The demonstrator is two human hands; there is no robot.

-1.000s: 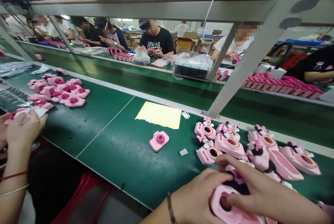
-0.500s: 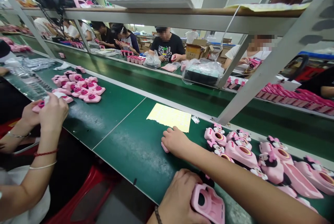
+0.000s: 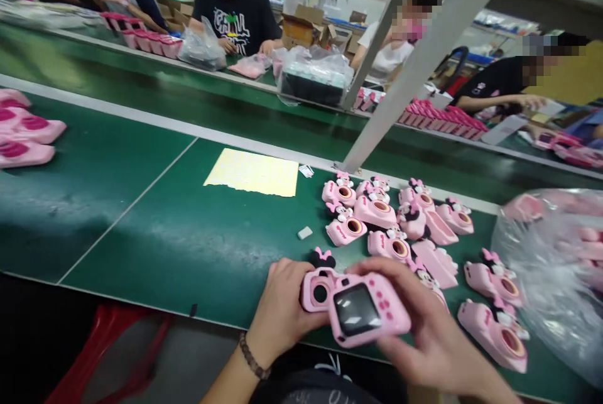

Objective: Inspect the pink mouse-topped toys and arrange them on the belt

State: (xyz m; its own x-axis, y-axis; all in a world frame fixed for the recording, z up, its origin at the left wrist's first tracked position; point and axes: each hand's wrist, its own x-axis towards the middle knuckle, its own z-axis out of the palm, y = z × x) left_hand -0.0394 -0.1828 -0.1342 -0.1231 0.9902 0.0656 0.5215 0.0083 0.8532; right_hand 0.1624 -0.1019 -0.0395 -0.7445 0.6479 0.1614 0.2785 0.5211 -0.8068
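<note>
Left hand (image 3: 282, 306) and right hand (image 3: 428, 328) clamped on a pink toy camera (image 3: 362, 310), underside hidden.

Smooth, faintly glossy pink plastic on the toy camera (image 3: 389, 310), with a shiny dark screen (image 3: 355, 310). Matt, rubbery pink on the nearby camera cases (image 3: 494, 338). Thin, crinkled, transparent plastic in the bag (image 3: 549, 272). Smooth green belting with a soft sheen (image 3: 141, 222). Matt pale yellow paper (image 3: 251, 172). Pale painted metal on the strut (image 3: 414, 65).

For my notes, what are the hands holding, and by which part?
A pink toy camera: left hand at its lens end, right hand at its other end.
</note>
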